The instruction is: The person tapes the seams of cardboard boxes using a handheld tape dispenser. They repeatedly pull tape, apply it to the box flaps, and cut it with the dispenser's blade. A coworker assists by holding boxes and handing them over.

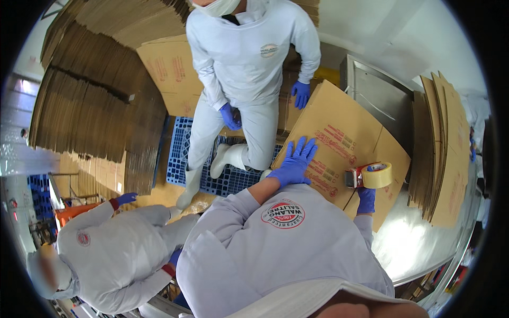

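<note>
My left hand [293,163], in a blue glove, lies spread on a stack of flattened brown cardboard boxes [331,116] printed in red. My right hand [366,200], also gloved in blue, grips a tape dispenser [360,176] with a roll of clear yellowish tape, held over the right part of the cardboard. The cardboard rests on a steel table [400,244], whose bare surface shows below and beside it.
More flattened cartons [445,148] stand at the right. Tall cardboard stacks [90,111] fill the upper left. A person in white [244,63] is ahead by a blue plastic pallet [177,148]; another person [122,254] is at the lower left.
</note>
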{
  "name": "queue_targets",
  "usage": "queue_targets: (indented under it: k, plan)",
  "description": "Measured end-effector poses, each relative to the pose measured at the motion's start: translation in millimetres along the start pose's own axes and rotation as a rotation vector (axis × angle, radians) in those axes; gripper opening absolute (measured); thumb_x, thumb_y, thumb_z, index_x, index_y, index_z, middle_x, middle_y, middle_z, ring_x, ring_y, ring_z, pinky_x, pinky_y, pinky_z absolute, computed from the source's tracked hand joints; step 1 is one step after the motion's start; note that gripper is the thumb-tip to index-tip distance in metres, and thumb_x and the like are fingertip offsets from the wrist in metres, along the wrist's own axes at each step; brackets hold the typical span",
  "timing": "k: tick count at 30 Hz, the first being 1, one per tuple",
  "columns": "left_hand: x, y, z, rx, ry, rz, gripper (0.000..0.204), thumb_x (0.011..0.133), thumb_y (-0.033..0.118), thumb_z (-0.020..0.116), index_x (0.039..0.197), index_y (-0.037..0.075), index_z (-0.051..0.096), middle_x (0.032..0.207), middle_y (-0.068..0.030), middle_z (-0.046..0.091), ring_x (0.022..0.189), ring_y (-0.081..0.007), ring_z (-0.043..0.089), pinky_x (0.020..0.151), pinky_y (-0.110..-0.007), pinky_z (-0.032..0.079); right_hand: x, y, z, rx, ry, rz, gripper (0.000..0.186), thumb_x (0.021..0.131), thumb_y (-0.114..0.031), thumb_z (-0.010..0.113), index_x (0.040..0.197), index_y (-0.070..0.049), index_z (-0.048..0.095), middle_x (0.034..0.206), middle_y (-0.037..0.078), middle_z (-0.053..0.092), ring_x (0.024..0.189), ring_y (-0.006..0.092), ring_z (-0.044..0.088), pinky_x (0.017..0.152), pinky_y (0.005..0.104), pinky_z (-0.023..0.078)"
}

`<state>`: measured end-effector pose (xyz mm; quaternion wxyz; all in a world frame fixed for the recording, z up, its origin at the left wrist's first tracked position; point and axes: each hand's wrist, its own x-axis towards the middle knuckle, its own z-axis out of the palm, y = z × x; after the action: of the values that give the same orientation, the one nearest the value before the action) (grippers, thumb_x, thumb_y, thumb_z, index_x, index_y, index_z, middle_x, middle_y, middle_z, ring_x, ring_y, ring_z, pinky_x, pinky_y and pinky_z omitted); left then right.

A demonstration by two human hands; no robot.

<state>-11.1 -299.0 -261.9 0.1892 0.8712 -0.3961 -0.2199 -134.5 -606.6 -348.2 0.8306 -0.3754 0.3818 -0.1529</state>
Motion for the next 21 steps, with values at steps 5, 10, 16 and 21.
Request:
queue_targets:
  k: [5,10,16,21]
  plan:
    - [-0.7,0.9,-0.6,-0.028,0.032,0.022,0.104,0.06,0.043,0.068,0.134,0.005,0.006,0.14,-0.0134,-0.001,0.128,-0.0348,-0.005,0.099,-0.055,0.0,5.3,-2.1,-10.5,-0.075,-0.064,0.008,0.033,0.076,-0.026,0.062,0.101,-0.012,0.047,0.086,0.002,0.054,0.075,0.0172,0.056,0.065,0.0356,0.051]
    - [-2.0,-3.7,4.1,-0.039,0.045,0.036,0.097,0.064,0.042,0.065,0.134,0.007,0.009,0.14,-0.0125,0.0,0.128,-0.0336,-0.005,0.099,-0.055,0.0,16.1,1.7,-14.4,-0.051,-0.093,0.0,0.033,0.078,-0.029,0.059,0.102,-0.011,0.046,0.09,0.004,0.054,0.078,0.0196,0.056,0.068,0.0358,0.051]
    - [-5.1,-5.6,5.3,-0.001,0.102,0.07,0.089,0.067,0.043,0.062,0.133,0.007,0.015,0.14,-0.013,0.003,0.128,-0.0334,-0.003,0.099,-0.056,0.003,20.3,3.5,-24.4,-0.072,-0.136,-0.017,0.026,0.08,-0.024,0.056,0.101,-0.01,0.048,0.093,0.004,0.054,0.082,0.0189,0.054,0.069,0.0343,0.05]
    - [-15.4,-22.4,26.0,-0.101,0.329,0.165,0.059,0.075,0.034,0.057,0.122,0.006,0.037,0.132,-0.0118,0.026,0.125,-0.0282,0.018,0.099,-0.048,0.015,3.8,-4.5,7.4,-0.048,-0.059,0.02,0.026,0.083,-0.026,0.051,0.104,-0.011,0.048,0.095,0.004,0.054,0.086,0.0203,0.054,0.077,0.0374,0.047]
